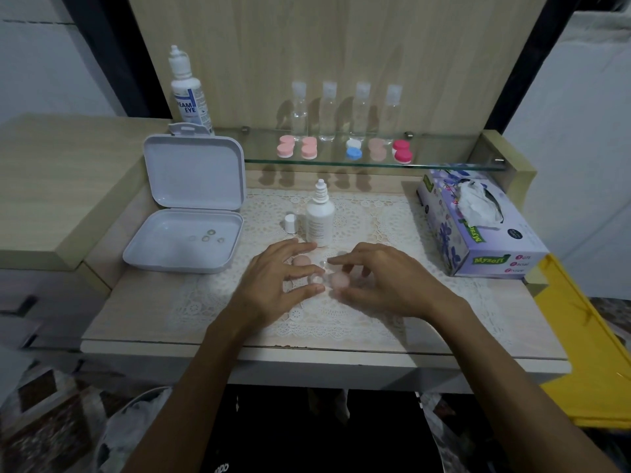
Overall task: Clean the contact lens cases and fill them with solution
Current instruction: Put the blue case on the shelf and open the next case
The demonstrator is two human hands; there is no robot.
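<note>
Both hands low over a lace mat on a pale wooden table, meeting at a clear contact lens case that lies near the mat's middle. Left hand with fingers spread and lightly bent, thumb and fingertips touching or just beside the clear case; whether pinching it or only resting on it, cannot tell. Right hand with fingers curled loosely over a pale pink cap just right of the case; grip on the cap not clear because of blur. A second pale pink cap on the mat, just beyond the left hand's fingers. Just beyond the hands, a small white solution bottle upright with nozzle bare, and its white bottle cap standing just left of it. Far left on the table, an open white plastic box, lid propped upright, a few small round lenses in its tray. Near right, a purple tissue box with a tissue sticking out. On a glass shelf at the far side: a row of closed lens cases in pink, white-and-blue, beige and red, four small clear bottles behind them, and a large white solution bottle at the far left.
</note>
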